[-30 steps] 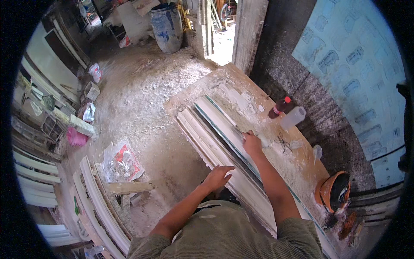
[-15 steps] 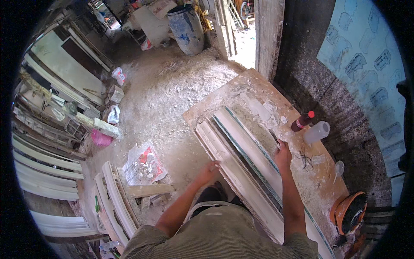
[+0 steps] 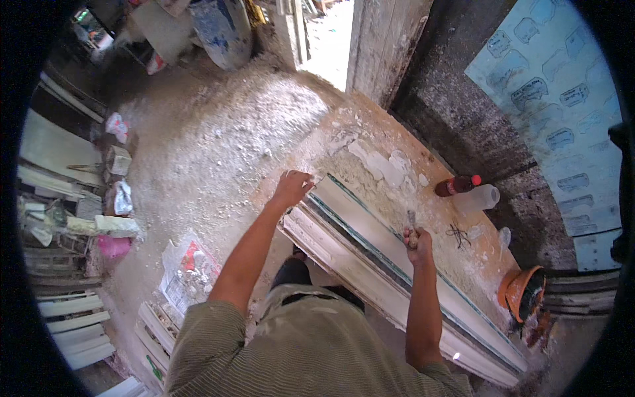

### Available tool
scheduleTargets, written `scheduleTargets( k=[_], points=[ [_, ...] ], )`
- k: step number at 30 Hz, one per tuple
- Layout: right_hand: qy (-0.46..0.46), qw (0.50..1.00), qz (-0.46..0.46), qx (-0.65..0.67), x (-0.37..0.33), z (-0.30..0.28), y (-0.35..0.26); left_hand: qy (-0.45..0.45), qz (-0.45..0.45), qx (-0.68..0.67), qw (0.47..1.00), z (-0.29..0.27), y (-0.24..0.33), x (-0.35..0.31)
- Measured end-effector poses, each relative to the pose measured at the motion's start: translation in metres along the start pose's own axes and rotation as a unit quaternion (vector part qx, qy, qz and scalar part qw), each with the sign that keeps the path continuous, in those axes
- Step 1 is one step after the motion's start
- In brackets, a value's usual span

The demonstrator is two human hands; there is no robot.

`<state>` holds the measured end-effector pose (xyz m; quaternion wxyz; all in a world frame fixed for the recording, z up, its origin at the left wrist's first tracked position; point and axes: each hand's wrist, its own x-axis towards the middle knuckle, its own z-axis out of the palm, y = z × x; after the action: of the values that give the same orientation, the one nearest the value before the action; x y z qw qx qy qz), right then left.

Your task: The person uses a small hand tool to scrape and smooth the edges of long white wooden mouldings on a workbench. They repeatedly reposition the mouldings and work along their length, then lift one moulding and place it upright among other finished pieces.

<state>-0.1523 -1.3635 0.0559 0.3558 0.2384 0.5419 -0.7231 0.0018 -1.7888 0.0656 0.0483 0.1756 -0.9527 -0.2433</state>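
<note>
Long pale moulding lengths (image 3: pixel 344 250) lie slantwise along the workbench's near edge. Beside them runs a flat pale strip (image 3: pixel 382 221) with green edges, perhaps a casting mould. At its far end is my left hand (image 3: pixel 293 188), fingers stretched over the corner; whether they touch it, I cannot tell. My right hand (image 3: pixel 421 246) is closed round a small hand tool (image 3: pixel 413 237) with a brownish handle and a narrow greyish end pointing away from me. It hangs over the strip's right side; the exact kind of tool is too small to make out.
White powder and flakes cover the wooden bench (image 3: pixel 430 165). A red-capped dark drink bottle (image 3: pixel 453 186), a translucent plastic bottle (image 3: pixel 477 198) and dark tangled cord (image 3: pixel 458 235) lie to the right. An orange bucket (image 3: pixel 512 291) stands at the near right; a blue-stained barrel (image 3: pixel 221 33) stands far back.
My left hand has moved forward from the mouldings' near side to the strip's far end. My right hand has turned, showing the tool more plainly. The view has shifted to the right.
</note>
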Motion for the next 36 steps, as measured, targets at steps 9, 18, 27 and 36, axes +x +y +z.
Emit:
scheduleTargets(
  k=[9, 18, 27, 36],
  points=[
    [0.112, 0.994, -0.015, 0.006, -0.122, 0.024, 0.079, -0.098, -0.006, -0.038, 0.994, -0.017, -0.028, -0.005],
    [0.140, 0.985, -0.097, 0.038, -0.139, 0.061, 0.065, 0.048, -0.182, -0.266, 0.945, 0.025, -0.039, 0.060],
    [0.208, 0.912, -0.217, -0.279, -0.109, 0.087, 0.018, -0.232, -0.056, -0.140, 0.961, 0.000, -0.055, 0.018],
    [0.286, 0.656, -0.432, -0.549, -0.085, 0.088, -0.017, -0.284, -0.090, -0.296, 0.908, 0.012, -0.087, 0.017]
  ],
)
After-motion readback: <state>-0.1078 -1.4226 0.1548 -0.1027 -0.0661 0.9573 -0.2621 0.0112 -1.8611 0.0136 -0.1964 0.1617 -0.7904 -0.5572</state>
